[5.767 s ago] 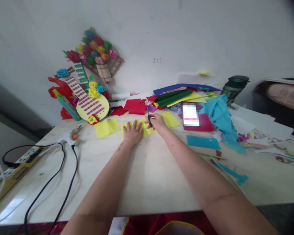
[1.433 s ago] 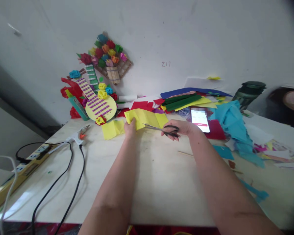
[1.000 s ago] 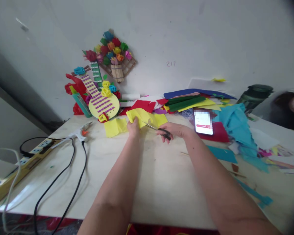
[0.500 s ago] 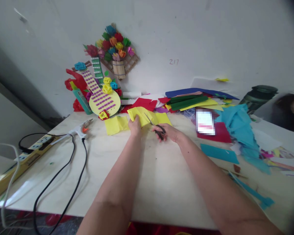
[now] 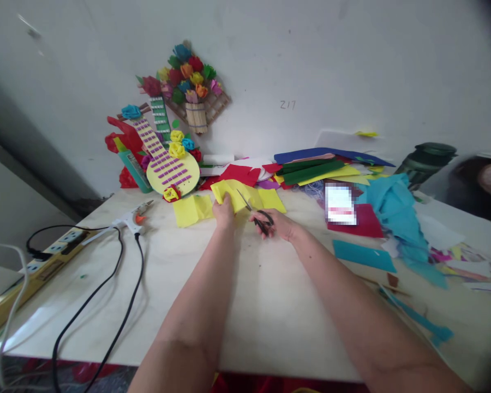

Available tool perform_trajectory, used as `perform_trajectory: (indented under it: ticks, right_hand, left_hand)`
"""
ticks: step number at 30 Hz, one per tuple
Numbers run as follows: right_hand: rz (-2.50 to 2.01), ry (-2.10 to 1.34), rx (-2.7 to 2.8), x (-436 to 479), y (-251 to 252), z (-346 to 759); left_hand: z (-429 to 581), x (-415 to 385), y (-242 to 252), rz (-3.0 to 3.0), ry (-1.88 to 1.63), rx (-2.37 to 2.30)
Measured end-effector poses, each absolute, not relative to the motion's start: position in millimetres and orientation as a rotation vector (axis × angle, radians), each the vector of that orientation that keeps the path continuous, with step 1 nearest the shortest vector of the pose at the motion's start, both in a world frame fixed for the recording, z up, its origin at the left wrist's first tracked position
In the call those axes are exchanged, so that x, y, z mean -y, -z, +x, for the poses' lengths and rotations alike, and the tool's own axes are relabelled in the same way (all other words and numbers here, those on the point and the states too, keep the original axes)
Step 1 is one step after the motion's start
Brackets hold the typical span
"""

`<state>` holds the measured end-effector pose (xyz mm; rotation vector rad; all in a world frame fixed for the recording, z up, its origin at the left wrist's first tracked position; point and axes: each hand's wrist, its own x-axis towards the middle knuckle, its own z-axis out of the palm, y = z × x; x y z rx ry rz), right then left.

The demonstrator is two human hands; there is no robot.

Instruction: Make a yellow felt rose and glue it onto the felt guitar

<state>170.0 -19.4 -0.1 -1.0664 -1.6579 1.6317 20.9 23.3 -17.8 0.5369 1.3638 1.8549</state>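
Observation:
My left hand point(image 5: 224, 210) pinches a piece of yellow paper point(image 5: 231, 191) above the far middle of the table. My right hand point(image 5: 275, 221) is closed round the black handles of a pair of scissors point(image 5: 264, 218). The scissor blades point up and to the left, in front of the right part of the held paper. Whether they touch it I cannot tell. Another yellow sheet point(image 5: 193, 209) with creases lies flat to the left of my left hand, and more yellow paper point(image 5: 272, 200) lies behind my right hand.
A glue gun point(image 5: 131, 221) with its cord and a power strip point(image 5: 45, 273) are at the left. Paper-flower crafts point(image 5: 173, 170) stand against the wall. Stacked coloured paper point(image 5: 315, 170), blue crepe paper point(image 5: 396, 210) and a green bottle point(image 5: 429, 162) are at the right.
The whole view has shifted slightly. Both hands keep their holds, and the scissors and held paper look almost the same.

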Motion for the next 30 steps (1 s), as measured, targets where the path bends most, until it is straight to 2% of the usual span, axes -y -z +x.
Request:
perform_trajectory:
  ticks: [30]
  right_hand:
    - [-1.063, -1.641, 1.587, 21, 4, 169]
  left_hand:
    - [18, -35, 32, 0.593, -1.918, -1.32]
